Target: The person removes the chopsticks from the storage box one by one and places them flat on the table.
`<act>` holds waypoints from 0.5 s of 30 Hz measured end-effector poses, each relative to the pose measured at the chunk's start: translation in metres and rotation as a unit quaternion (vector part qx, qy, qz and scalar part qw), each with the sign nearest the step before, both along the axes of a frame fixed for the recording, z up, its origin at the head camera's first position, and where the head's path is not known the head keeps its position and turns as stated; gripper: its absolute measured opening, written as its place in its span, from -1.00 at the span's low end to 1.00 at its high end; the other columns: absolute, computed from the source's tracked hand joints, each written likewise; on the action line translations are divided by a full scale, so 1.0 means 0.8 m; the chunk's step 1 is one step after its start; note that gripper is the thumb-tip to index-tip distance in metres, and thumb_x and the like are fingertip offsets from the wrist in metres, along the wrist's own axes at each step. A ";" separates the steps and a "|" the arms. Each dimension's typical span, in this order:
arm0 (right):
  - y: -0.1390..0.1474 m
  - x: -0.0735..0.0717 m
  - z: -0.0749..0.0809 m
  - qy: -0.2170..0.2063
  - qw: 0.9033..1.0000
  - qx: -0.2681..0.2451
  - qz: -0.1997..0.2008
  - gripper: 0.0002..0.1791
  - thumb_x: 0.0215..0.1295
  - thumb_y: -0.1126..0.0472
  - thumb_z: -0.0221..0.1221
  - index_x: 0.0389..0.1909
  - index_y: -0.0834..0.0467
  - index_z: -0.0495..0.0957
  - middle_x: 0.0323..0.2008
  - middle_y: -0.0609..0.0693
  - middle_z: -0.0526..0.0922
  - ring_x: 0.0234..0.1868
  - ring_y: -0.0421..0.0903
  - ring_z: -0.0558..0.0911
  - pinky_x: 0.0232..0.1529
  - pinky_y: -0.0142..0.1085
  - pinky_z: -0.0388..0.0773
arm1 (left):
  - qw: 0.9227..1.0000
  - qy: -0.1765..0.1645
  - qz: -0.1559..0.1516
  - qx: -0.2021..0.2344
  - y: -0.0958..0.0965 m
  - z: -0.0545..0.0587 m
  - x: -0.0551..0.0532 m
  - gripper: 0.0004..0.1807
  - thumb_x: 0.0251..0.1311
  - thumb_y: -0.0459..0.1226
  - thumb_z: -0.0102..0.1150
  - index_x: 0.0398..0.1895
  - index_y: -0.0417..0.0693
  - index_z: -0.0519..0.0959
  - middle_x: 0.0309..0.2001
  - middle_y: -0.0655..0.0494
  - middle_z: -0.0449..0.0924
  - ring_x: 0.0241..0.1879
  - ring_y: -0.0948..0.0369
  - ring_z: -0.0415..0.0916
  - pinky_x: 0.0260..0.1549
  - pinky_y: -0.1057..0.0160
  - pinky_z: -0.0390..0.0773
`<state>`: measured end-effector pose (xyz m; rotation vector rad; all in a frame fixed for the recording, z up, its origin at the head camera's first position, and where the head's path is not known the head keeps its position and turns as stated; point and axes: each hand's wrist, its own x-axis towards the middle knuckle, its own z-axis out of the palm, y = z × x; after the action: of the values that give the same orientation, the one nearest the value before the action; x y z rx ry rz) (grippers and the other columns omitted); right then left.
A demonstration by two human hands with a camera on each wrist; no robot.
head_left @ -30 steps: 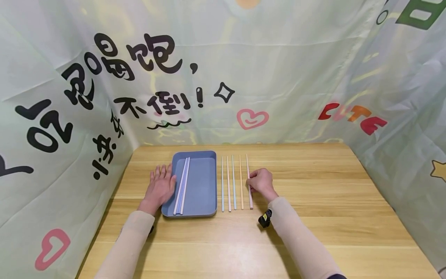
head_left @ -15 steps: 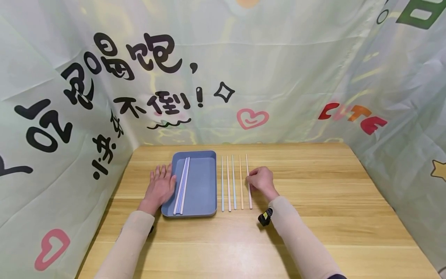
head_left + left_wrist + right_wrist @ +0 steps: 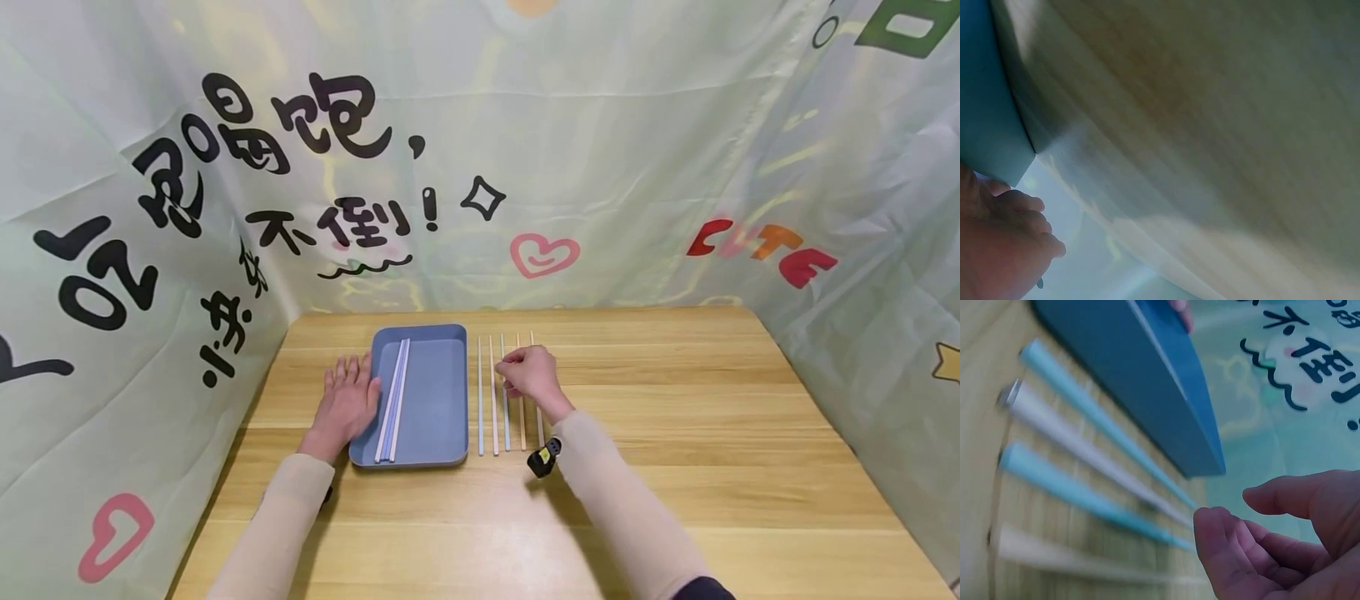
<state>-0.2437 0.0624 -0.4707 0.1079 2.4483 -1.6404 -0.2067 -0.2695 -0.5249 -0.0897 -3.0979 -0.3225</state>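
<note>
My left hand (image 3: 347, 408) lies with straight fingers along the left rim of a blue-grey tray (image 3: 435, 400). Several pale purple and white chopsticks (image 3: 392, 400) lie together inside the tray. To its right, on the table, several more stand apart in a row: a light blue chopstick (image 3: 480, 408), a pink one, another blue chopstick (image 3: 1079, 487), an orange chopstick (image 3: 522, 429) and a pink chopstick (image 3: 539, 425) at the right end. Above this row is my right hand (image 3: 531, 372), partly covering the chopsticks. In the right wrist view its thumb and forefinger are apart with nothing between them.
The wooden table (image 3: 675, 467) reaches the cloth backdrop (image 3: 630, 183) at the back and sides. Black lettering, hearts and the word CUTE are printed on the cloth. A small black wrist camera (image 3: 544, 458) sits below the right sleeve.
My right hand has left the rightmost pink chopstick and moved left over the row. That chopstick stays on the table. My left hand, the tray and its chopsticks have not moved.
</note>
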 end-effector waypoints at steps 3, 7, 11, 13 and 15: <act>-0.015 0.001 0.004 -0.004 1.000 -0.016 0.015 -0.77 0.40 0.29 0.30 -0.08 0.38 0.72 -0.21 0.39 0.78 -0.27 0.25 0.82 -0.22 -0.02 0.82 | 1.000 0.001 -0.001 0.000 0.000 0.000 -0.001 -0.28 0.70 -0.01 -0.48 0.70 -0.29 -0.07 0.63 -0.47 -0.03 0.64 -0.43 -0.17 0.59 -0.44 -0.15; -0.033 0.003 0.010 -0.009 0.999 -0.027 0.031 -0.76 0.40 0.27 0.30 -0.07 0.38 0.73 -0.18 0.40 0.78 -0.24 0.25 0.83 -0.20 -0.02 0.82 | 1.000 0.003 -0.002 -0.001 0.001 0.000 0.000 -0.28 0.70 -0.02 -0.46 0.70 -0.30 -0.06 0.63 -0.47 -0.02 0.64 -0.42 -0.15 0.59 -0.44 -0.14; -0.050 0.005 0.014 -0.005 0.999 -0.021 0.041 -0.77 0.39 0.28 0.29 -0.09 0.37 0.75 -0.29 0.36 0.79 -0.41 0.14 0.82 -0.27 -0.07 0.83 | 1.000 0.003 -0.003 -0.005 0.001 0.001 0.000 -0.28 0.70 -0.04 -0.42 0.69 -0.33 -0.04 0.62 -0.49 -0.01 0.63 -0.43 -0.15 0.58 -0.44 -0.14; -0.057 0.006 0.015 0.000 0.999 -0.017 0.048 -0.77 0.39 0.28 0.28 -0.10 0.36 0.76 -0.33 0.36 0.79 -0.49 0.07 0.79 -0.32 -0.11 0.82 | 1.000 0.002 -0.002 -0.006 0.001 0.002 0.000 -0.29 0.69 -0.05 -0.41 0.69 -0.33 -0.05 0.62 -0.49 0.00 0.63 -0.43 -0.14 0.59 -0.44 -0.14; -0.065 0.008 0.017 0.005 0.998 -0.017 0.057 -0.78 0.39 0.29 0.28 -0.10 0.37 0.76 -0.32 0.37 0.79 -0.52 0.02 0.78 -0.36 -0.16 0.81 | 1.000 0.002 -0.002 -0.006 0.001 0.003 0.000 -0.29 0.70 -0.05 -0.40 0.69 -0.33 -0.05 0.62 -0.49 0.01 0.64 -0.42 -0.14 0.59 -0.43 -0.14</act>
<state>-0.2372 0.0105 -0.4575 -0.0441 2.3855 -1.6356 -0.2064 -0.2686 -0.5227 -0.0976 -3.0970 -0.3034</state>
